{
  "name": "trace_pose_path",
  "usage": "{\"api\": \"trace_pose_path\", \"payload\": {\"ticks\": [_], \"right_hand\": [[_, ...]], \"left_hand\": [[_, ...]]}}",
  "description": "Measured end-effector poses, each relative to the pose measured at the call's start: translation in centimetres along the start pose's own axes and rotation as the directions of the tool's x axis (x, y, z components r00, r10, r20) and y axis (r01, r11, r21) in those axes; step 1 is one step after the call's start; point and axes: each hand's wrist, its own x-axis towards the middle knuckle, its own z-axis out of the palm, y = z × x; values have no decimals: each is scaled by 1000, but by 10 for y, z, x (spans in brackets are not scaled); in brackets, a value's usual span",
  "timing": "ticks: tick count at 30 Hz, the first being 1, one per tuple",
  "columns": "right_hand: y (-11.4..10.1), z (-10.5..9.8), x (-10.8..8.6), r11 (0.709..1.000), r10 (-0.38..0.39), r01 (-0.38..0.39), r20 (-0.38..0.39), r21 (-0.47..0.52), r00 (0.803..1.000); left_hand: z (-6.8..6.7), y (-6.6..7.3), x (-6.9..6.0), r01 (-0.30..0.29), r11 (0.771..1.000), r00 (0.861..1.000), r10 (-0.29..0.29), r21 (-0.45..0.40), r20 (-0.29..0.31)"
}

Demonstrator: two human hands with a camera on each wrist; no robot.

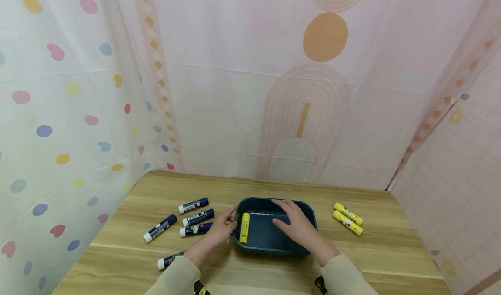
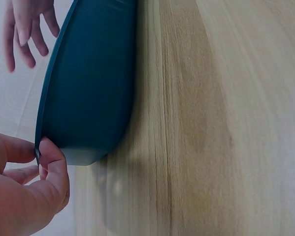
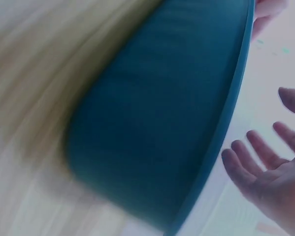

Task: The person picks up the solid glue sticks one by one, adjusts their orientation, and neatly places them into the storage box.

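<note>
Left fingers (image 2: 54, 160) pinch teal tray (image 2: 90, 78) by rim.

Left hand (image 1: 222, 230) pinching; right hand (image 1: 299, 226) hovering, fingers (image 3: 263, 150) spread apart.

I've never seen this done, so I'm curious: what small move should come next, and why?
Perhaps the right hand should reach for the nearer loose yellow stick on the right: that hand is empty over the tray, one yellow stick already lies inside, and the left hand pinches the rim.

The left arm (image 1: 194, 255) partly hides a navy tube (image 1: 168, 261).
</note>
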Motion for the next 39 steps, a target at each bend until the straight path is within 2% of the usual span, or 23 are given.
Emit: {"api": "trace_pose_path", "payload": {"ticks": [4,8,10,16,20,26,31,33,39], "right_hand": [[13,-12,-10,987,-110,103,-42,-126,993],[27,-25,-17,949,-217,195,-64,-248,974],[34,-31,-21,931,-245,216,-68,-294,967],[51,-52,-33,875,-270,205,-91,-439,959],[65,-62,-39,860,-252,171,-109,-480,962],[90,-75,-48,885,-160,82,-134,-458,978],[115,-78,-55,887,-165,65,-182,-458,969],[124,-78,-57,879,-176,66,-192,-473,965],[138,-80,-61,890,-64,-16,-158,-456,985]], "left_hand": [[1,0,0,9,1000,1000,-9,-3,3],[1,1,1,13,1000,1000,-13,-8,0],[2,0,1,11,1000,1000,-11,-9,-1],[3,-2,3,11,1000,1000,-11,-7,2],[4,-2,3,21,1000,1000,-21,-9,10],[4,-1,1,24,1000,1000,-24,-13,13],[4,0,0,37,999,999,-36,-38,23],[4,1,-1,38,999,999,-37,-36,23],[3,2,-1,45,999,999,-45,-29,19]]}}
